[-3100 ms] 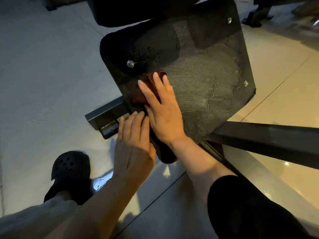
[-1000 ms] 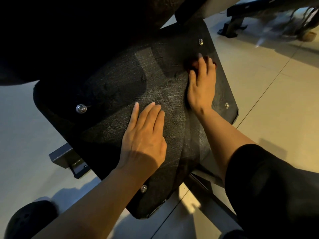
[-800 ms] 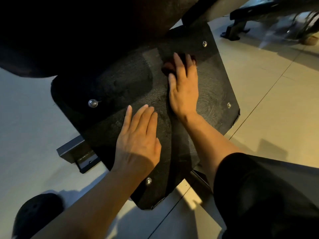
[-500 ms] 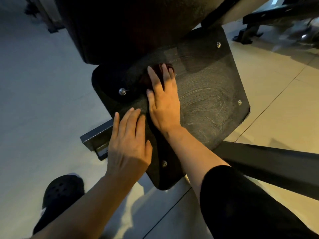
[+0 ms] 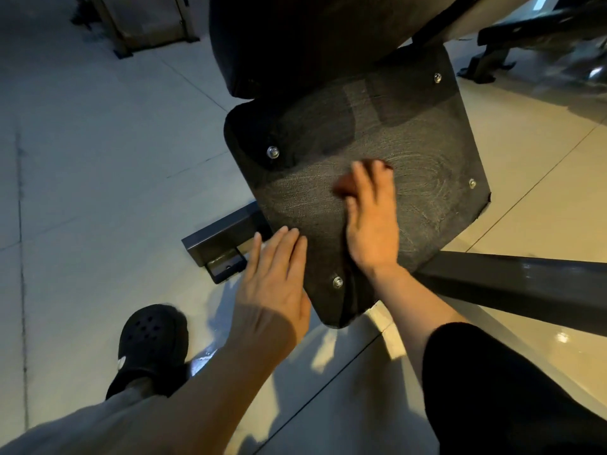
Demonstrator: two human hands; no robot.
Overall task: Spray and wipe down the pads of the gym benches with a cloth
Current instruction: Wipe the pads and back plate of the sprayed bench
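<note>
Two hands work apart: the right hand lies flat with straight fingers pressing one reddish cloth, blurred, onto the middle of the black board; the left hand rests open at its lower left edge. Four shiny bolts stud the rough, swirl-streaked board. One black clog stands on the glossy tiled floor.

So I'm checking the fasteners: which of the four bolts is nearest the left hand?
The bottom bolt, right beside the left hand.
</note>
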